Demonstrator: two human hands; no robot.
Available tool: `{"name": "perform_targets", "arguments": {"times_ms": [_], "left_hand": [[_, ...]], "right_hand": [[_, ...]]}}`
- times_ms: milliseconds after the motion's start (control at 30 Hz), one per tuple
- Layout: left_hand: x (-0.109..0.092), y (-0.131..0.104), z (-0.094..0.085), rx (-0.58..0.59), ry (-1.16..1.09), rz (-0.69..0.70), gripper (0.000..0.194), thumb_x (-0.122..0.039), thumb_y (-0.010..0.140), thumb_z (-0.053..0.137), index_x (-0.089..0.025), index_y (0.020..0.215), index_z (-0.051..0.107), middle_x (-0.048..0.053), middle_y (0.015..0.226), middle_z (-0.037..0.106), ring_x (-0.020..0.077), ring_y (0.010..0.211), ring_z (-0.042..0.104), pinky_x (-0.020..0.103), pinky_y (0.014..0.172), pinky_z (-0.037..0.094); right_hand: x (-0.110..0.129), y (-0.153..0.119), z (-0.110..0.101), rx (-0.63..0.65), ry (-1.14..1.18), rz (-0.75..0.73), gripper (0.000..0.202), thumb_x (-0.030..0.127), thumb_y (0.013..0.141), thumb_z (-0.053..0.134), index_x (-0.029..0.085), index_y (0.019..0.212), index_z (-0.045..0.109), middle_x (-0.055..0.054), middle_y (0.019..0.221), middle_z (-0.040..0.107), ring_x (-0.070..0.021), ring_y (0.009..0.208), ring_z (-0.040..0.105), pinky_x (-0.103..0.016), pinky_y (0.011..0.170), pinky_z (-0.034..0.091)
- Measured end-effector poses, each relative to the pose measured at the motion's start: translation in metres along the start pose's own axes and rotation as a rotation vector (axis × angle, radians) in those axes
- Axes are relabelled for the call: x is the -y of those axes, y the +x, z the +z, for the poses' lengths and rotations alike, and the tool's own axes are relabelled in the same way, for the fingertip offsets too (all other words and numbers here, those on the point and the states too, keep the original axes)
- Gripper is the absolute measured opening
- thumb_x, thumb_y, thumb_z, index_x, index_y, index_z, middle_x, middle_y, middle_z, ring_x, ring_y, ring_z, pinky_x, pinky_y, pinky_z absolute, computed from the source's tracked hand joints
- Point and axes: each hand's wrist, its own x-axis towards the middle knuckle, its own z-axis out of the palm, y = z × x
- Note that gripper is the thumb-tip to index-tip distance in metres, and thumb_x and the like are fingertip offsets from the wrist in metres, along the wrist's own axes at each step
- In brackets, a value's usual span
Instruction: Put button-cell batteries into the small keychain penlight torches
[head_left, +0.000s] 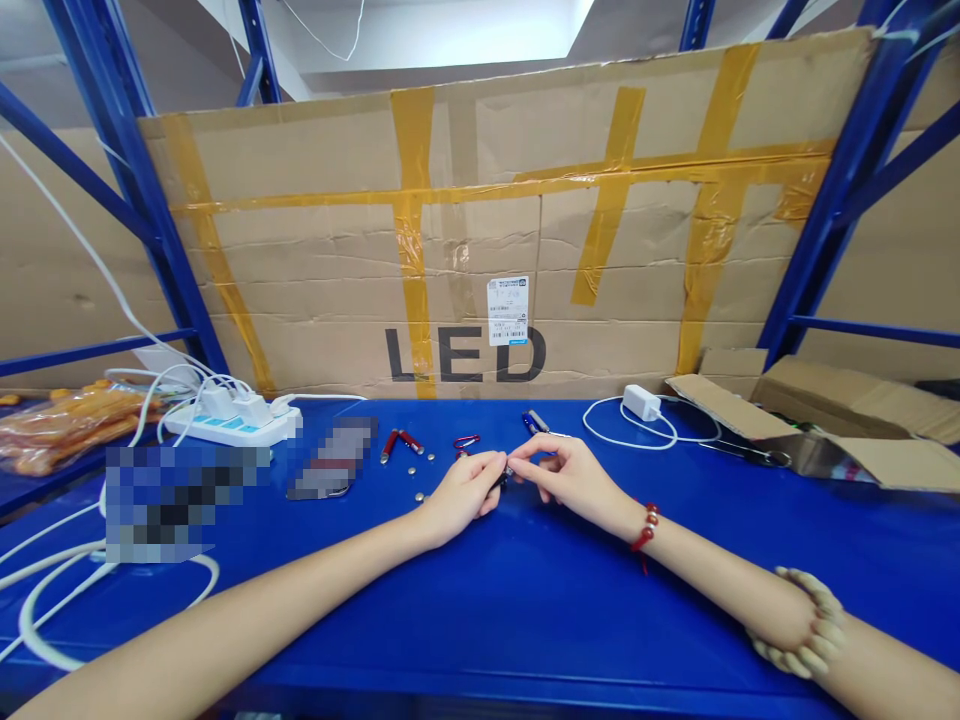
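One plastic bag (67,430): full of orange pieces, at the far left.
White power strip (259,430): plugs and cables crowd its top.
Dark flat slab (337,458): lies on the blue table (525,620), its details pixelated.
Red tubes (389,446): two, side by side at an angle, silver-ended.
Silver discs (412,471): three, scattered near the tubes.
Red clip (466,441): just beyond the left hand.
Left hand (463,488): fingers curled, thumb pressed down, gripping a small dark piece.
Small dark piece (500,481): between both hands, mostly hidden by fingers.
Right hand (574,475): thumb and index fingertip pinch the piece's upper end; whether they hold a separate part, I cannot tell.
Blue-and-silver tubes (535,422): behind the right hand.
Red bead bracelet (646,527): on the right wrist.
White adapter (641,402): beside its looped cable.
Cardboard box (825,395): flaps open, far right.
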Motion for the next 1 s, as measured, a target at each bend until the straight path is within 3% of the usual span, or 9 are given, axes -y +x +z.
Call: {"name": "perform_targets", "arguments": {"times_ms": [1000], "left_hand": [[0.0016,0.0001,0.0003,0.018,0.011,-0.01,0.037,-0.046,0.083,0.032,-0.015,0.076,0.049,-0.008,0.037,0.037,0.0055,0.034,0.028,0.019,0.039,0.021]], "right_hand": [[0.0009,-0.0011,0.0002,0.054,0.011,0.057,0.034,0.047,0.069,0.059,0.014,0.079,0.062,-0.001,0.065,0.062,-0.0041,0.039,0.046,-0.017,0.037,0.037]]}}
